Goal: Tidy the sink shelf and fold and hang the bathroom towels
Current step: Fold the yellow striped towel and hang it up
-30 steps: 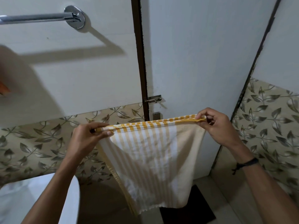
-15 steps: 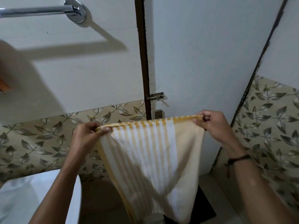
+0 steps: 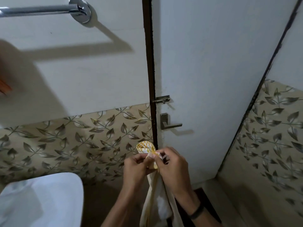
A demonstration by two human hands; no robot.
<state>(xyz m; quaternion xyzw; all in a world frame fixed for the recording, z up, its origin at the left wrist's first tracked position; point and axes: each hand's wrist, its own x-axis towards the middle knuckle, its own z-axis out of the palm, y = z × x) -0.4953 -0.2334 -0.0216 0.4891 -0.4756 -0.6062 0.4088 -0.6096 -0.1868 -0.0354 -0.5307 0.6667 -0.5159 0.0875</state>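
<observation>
A yellow-and-white striped towel [image 3: 155, 203] hangs folded in half lengthwise between my hands, low in the middle of the view. Its top edge loops up above my fingers. My left hand [image 3: 136, 169] and my right hand [image 3: 173, 167] are pressed close together, and both pinch the towel's top corners. The rest of the cloth drops straight down between my forearms. A chrome towel rail [image 3: 39, 11] is fixed high on the wall at the upper left, bare.
A white door [image 3: 213, 79] with a bolt [image 3: 161, 100] and lever handle [image 3: 170, 124] stands straight ahead. A white basin edge [image 3: 49, 197] sits at the lower left. Leaf-patterned tiles [image 3: 73, 138] cover the lower walls. A dark mat [image 3: 203, 208] lies on the floor.
My hands came together from about a towel's width apart, bringing the two top corners to meet. The towel went from spread flat to folded in half, and it sits lower in view.
</observation>
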